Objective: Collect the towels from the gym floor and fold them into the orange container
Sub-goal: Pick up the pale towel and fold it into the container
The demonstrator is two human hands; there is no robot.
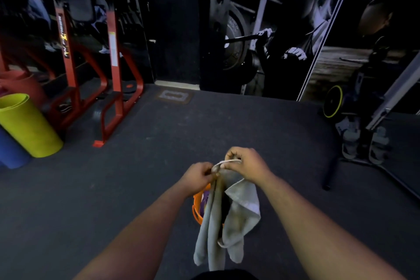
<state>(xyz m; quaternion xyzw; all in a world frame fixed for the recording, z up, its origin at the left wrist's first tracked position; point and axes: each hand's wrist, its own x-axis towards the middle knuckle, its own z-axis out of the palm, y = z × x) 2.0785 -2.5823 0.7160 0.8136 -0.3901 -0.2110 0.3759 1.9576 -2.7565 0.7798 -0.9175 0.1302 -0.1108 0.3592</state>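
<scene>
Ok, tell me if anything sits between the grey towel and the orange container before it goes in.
Nothing visible does. Both hands, left hand and right hand, pinch the grey towel by its top edge, and it hangs directly over the orange container, hiding most of it. Something purple shows inside near the rim.

A grey towel (227, 223) hangs bunched in loose folds, its top edge pinched up high, draping over the orange container (197, 208) on the floor beneath it.
</scene>
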